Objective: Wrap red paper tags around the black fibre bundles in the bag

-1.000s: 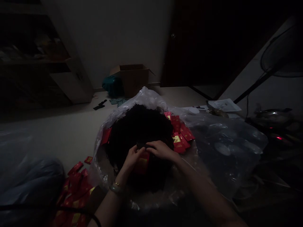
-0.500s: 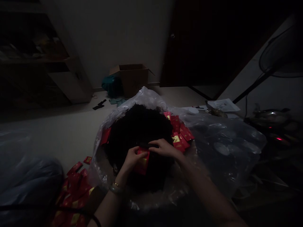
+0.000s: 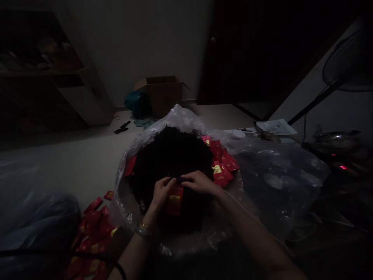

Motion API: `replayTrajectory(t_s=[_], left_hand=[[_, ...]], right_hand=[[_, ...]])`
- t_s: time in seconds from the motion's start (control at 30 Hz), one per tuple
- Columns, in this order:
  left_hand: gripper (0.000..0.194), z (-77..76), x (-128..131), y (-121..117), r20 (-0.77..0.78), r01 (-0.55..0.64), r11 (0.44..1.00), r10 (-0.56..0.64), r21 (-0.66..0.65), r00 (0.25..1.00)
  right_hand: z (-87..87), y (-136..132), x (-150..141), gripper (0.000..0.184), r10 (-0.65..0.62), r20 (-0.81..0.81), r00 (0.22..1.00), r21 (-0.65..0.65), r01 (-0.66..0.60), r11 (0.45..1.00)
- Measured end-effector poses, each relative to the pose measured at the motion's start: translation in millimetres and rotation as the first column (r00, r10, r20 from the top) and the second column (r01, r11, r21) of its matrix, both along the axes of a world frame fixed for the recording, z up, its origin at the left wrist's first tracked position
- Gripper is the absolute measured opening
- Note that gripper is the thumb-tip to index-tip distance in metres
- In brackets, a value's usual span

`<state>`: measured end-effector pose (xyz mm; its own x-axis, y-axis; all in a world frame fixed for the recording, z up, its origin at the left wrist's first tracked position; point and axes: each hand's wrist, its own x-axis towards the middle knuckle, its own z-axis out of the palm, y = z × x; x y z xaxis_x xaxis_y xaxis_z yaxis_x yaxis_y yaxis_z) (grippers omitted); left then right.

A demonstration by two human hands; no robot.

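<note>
In the dim head view, my left hand is closed in a pinch at the top edge of a red packet with a gold patch. A thin dark strip runs along that edge, between my two hands. The fingers of my right hand are closed on the strip's right end. Both hands are over a heap of black, frizzy-edged material, which sits in a container lined with clear plastic. What the strip is cannot be made out.
More red packets lie at the liner's right side, and a pile of them is at lower left. A plastic bag lies to the right. Behind stand a cardboard box and a teal bag. A fan is at far right.
My left thumb has moved up from the packet's face to its top edge by the dark strip, leaving more of the gold patch showing. My right hand has barely moved.
</note>
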<state>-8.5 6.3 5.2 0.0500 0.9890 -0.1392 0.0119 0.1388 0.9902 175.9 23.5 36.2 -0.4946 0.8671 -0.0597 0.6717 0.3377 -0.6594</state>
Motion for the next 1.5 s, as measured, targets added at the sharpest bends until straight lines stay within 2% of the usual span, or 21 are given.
replayTrajectory(t_s=[0.13, 0.3, 0.4, 0.5, 0.67, 0.77, 0.97, 1.1, 1.33, 1.5], left_hand=[[0.038, 1.7, 1, -1, 0.035, -0.038, 0.999, 0.038, 0.005, 0.999], [0.037, 5.5, 4, -2, 0.079, 0.115, 0.984, -0.105, -0.134, 0.991], [0.037, 5.2, 4, -3, 0.080, 0.135, 0.970, -0.121, -0.203, 0.989], [0.034, 3.2, 4, -4, 0.039, 0.104, 0.980, -0.098, -0.170, 0.994], [0.031, 3.4, 4, -4, -0.028, 0.093, 0.987, -0.097, -0.135, 0.995], [0.031, 5.1, 5, -4, -0.015, 0.094, 0.985, -0.098, -0.148, 0.995], [0.032, 6.2, 4, -4, -0.022, 0.088, 0.986, -0.092, -0.138, 0.996], [0.032, 4.9, 4, -3, -0.007, 0.098, 0.986, -0.100, -0.138, 0.995], [0.027, 0.2, 0, 1, 0.019, 0.059, 0.997, -0.058, -0.047, 0.998], [0.028, -3.1, 0, 1, 0.062, 0.048, 0.997, -0.044, -0.057, 0.997]], right_hand=[[-0.3, 0, -1, 0.033, -0.030, -0.007, 1.000, 0.002, 0.030, 1.000], [8.9, 1, 3, 0.034, -0.051, -0.035, 0.998, -0.006, 0.050, 0.999], [18.1, -1, 3, 0.039, -0.034, -0.044, 0.998, -0.008, 0.033, 0.999], [24.2, -3, 0, 0.043, -0.024, -0.037, 0.999, 0.015, 0.025, 1.000], [23.3, -2, -6, 0.031, -0.007, 0.010, 1.000, 0.027, 0.006, 1.000], [19.9, -2, -7, 0.033, -0.029, 0.037, 0.999, 0.040, 0.028, 0.999], [16.3, -2, -7, 0.036, -0.045, -0.009, 0.999, 0.036, 0.046, 0.998], [17.0, -1, -8, 0.035, -0.053, 0.030, 0.998, 0.053, 0.051, 0.997], [14.6, -2, -7, 0.033, -0.036, 0.055, 0.998, 0.064, 0.033, 0.997], [7.7, 0, -7, 0.035, -0.022, -0.051, 0.998, -0.007, 0.021, 1.000]])
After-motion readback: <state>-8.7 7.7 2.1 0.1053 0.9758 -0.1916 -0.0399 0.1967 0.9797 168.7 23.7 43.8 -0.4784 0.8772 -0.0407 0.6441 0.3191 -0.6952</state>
